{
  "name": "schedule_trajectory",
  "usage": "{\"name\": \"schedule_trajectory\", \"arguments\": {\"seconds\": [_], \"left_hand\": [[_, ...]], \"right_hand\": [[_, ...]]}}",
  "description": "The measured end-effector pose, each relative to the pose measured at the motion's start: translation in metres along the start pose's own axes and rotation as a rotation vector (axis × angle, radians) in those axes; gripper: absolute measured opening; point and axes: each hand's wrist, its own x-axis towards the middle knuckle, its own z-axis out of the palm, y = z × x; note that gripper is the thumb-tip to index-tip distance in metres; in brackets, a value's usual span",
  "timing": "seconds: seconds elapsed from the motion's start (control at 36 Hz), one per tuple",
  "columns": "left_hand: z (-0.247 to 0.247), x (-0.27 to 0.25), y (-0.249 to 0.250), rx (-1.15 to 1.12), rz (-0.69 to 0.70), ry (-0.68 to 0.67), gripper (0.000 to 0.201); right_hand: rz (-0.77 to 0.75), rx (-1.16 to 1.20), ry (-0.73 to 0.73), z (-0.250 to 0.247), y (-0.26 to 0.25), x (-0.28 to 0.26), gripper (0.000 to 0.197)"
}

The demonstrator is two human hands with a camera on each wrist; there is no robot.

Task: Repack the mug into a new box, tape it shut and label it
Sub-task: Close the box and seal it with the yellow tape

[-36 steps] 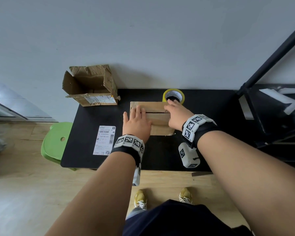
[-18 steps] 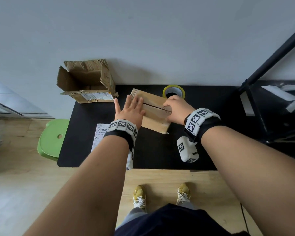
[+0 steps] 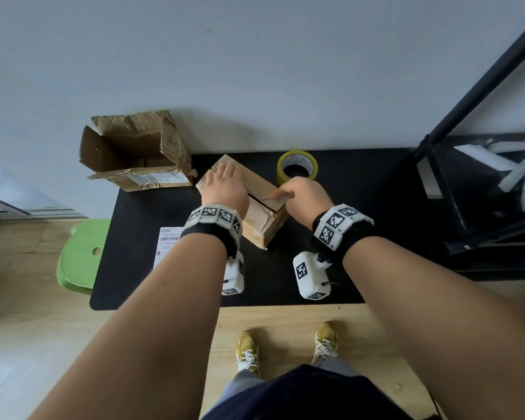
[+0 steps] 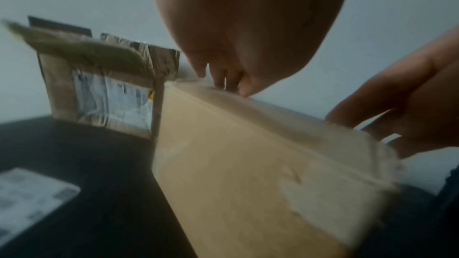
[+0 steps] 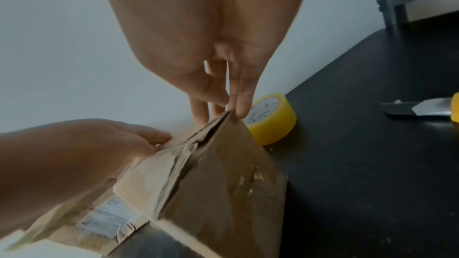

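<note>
The new cardboard box (image 3: 264,221) lies slantwise on the black table (image 3: 361,207), flaps closed with a seam showing along the top. My left hand (image 3: 223,184) lies flat on the box's top, fingers straight, toward its far left end. My right hand (image 3: 303,195) grips the right end, thumb over the top flap and fingers down the far side; in the right wrist view the box (image 5: 223,183) corner sits between thumb and fingers. A yellow tape roll (image 3: 297,166) stands just behind the right hand. A white shipping label (image 3: 167,244) lies partly hidden under my left forearm. The mug is not in sight.
The torn old box (image 3: 134,156) stands open at the table's far left corner, close to the new box. A utility knife (image 5: 422,109) lies to the right of the tape. A black metal rack (image 3: 482,192) borders the table's right end, and a green stool (image 3: 79,256) its left.
Both hands have turned the new box clockwise from square with the table edge to slanting, its left end now near the old box. The left hand slid further along the top.
</note>
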Motion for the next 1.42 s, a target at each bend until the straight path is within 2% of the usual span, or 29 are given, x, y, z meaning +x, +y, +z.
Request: {"name": "schedule_trajectory", "arguments": {"seconds": [0.11,0.17,0.31,0.39,0.53,0.67,0.81,0.94,1.06,1.14,1.22,1.36,1.42], "left_hand": [[0.012,-0.003,0.017,-0.148,-0.018,0.033,0.053],[0.018,-0.006,0.024,-0.144,-0.051,0.034,0.057],[0.032,-0.008,0.027,-0.139,-0.075,0.069,0.061],[0.039,-0.009,0.026,-0.122,-0.073,0.11,0.061],[0.044,-0.009,0.025,-0.114,-0.078,0.151,0.062],[0.045,-0.01,0.024,-0.107,-0.079,0.159,0.062],[0.043,-0.01,0.025,-0.112,-0.077,0.146,0.062],[0.041,-0.011,0.026,-0.103,-0.079,0.131,0.062],[0.036,-0.011,0.029,-0.093,-0.08,0.116,0.061],[0.028,-0.01,0.031,-0.088,-0.092,0.099,0.061],[0.019,-0.008,0.036,-0.084,-0.088,0.127,0.054],[0.001,-0.009,0.047,-0.077,-0.082,0.105,0.041],[-0.006,-0.01,0.053,-0.118,-0.065,0.142,0.038]], "right_hand": [[0.087,0.087,0.223,-0.004,0.015,0.009,0.04],[0.131,0.066,0.245,-0.007,0.024,0.016,0.04],[0.204,-0.182,0.055,-0.008,0.043,0.042,0.045],[0.172,-0.332,-0.04,-0.004,0.051,0.057,0.042],[0.044,-0.461,-0.089,0.006,0.057,0.076,0.033],[0.066,-0.504,-0.085,0.016,0.059,0.082,0.031],[0.125,-0.563,-0.143,0.018,0.061,0.084,0.037],[0.186,-0.49,-0.125,0.01,0.06,0.081,0.037],[0.172,-0.376,-0.036,-0.004,0.052,0.071,0.029],[0.243,-0.298,-0.001,-0.017,0.046,0.064,0.029],[0.296,-0.14,-0.008,-0.031,0.042,0.057,0.031],[0.301,0.029,0.078,-0.048,0.041,0.04,0.036],[0.319,0.105,0.101,-0.056,0.04,0.034,0.042]]}}
